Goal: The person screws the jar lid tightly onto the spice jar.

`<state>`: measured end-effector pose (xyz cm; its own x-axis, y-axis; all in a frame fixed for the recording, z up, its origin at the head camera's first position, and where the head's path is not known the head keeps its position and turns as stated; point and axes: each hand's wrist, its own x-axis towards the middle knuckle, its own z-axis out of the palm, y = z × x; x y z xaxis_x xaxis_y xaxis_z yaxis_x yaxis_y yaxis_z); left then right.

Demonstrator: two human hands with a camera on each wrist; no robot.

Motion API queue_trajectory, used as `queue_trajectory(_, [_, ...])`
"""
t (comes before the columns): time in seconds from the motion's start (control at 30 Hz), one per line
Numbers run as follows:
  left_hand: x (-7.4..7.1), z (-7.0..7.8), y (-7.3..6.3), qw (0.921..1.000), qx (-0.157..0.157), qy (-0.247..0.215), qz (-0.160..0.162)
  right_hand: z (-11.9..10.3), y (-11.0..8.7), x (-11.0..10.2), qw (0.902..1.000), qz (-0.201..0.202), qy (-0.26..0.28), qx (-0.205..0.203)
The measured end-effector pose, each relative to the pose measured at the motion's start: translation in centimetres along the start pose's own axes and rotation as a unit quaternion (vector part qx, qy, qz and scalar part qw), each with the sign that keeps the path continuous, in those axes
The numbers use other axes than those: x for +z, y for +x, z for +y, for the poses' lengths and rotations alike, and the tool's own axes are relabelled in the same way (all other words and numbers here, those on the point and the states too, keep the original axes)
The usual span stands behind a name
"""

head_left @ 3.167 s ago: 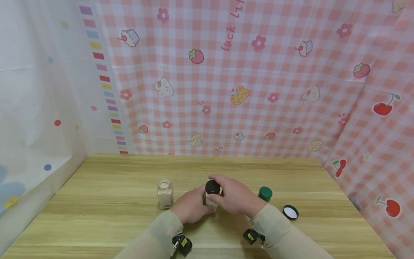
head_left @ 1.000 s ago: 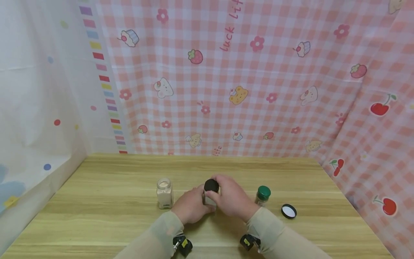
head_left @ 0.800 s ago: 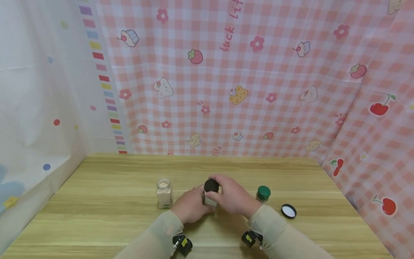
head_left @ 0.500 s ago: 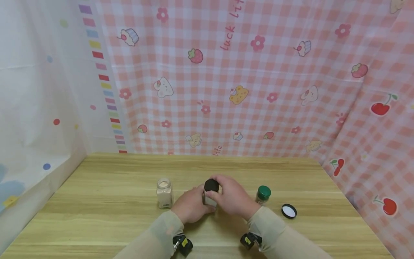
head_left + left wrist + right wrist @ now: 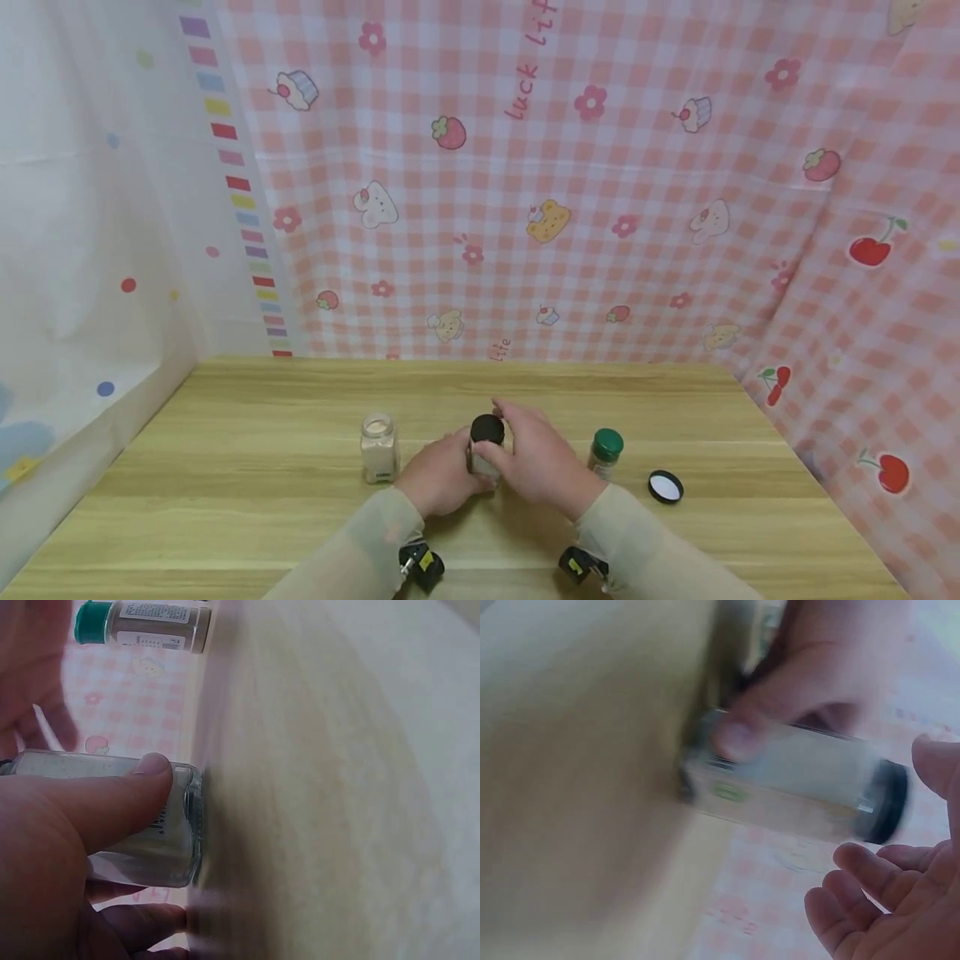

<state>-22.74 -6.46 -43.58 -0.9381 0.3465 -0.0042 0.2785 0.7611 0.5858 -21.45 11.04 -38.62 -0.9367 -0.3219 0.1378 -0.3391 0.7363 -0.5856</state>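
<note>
In the head view, my left hand [image 5: 441, 477] grips a clear square glass spice jar [image 5: 791, 769] standing upright at the middle of the table, with pale contents and a label. Its thumb lies along the glass in the left wrist view. A black screw lid [image 5: 487, 429] tops this jar. My right hand [image 5: 536, 462] is around the far and right side of the lid; in the right wrist view its fingers [image 5: 859, 877] are spread and stand apart from the lid. To the left stands a lidless glass jar [image 5: 380, 457] of pale powder.
A green-capped spice bottle [image 5: 606, 452] stands right of my right hand. Farther right, a black lid [image 5: 665, 487] lies with its white inside up. The wooden table [image 5: 300, 400] ends at a pink checked cloth [image 5: 480, 275] behind, with cloth on both sides.
The fingers of my right hand, earlier round the black lid, have loosened and spread away from it. My left hand keeps its hold on the jar. The head view has shifted slightly.
</note>
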Motion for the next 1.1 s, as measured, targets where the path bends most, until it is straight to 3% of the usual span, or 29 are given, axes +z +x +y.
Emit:
queue_trajectory(0.13, [0.0, -0.1, 0.0, 1.0, -0.002, -0.002, -0.001, -1.2, -1.0, -2.3, 0.9996, 0.019, 0.022, -0.002])
queue_trajectory(0.3, [0.1, -0.2, 0.0, 0.9999, -0.012, -0.002, -0.001, -1.4, -2.7, -6.0, 0.9956, 0.075, 0.046, -0.03])
queue_trajectory(0.43, [0.2, -0.1, 0.1, 0.9998, -0.019, 0.0, -0.003, 0.1, -3.7, -8.6, 0.9911, 0.12, 0.045, -0.036])
queue_trajectory(0.6, [0.3, -0.1, 0.2, 0.9998, -0.02, 0.001, -0.007, 3.2, -4.6, -11.0, 0.9918, 0.126, -0.007, 0.017])
queue_trajectory(0.73, [0.3, -0.1, 0.2, 0.9997, -0.021, 0.002, -0.01, 6.5, -5.0, -11.7, 0.9896, 0.103, -0.087, 0.051])
queue_trajectory(0.83, [0.2, -0.1, 0.2, 0.9997, -0.023, 0.002, -0.012, 9.0, -5.4, -11.7, 0.9868, 0.062, -0.135, 0.065])
queue_trajectory(1.1, [0.1, 0.1, 0.0, 0.9996, -0.024, 0.002, -0.011, 13.9, -6.6, -11.8, 0.9633, -0.116, -0.216, 0.109])
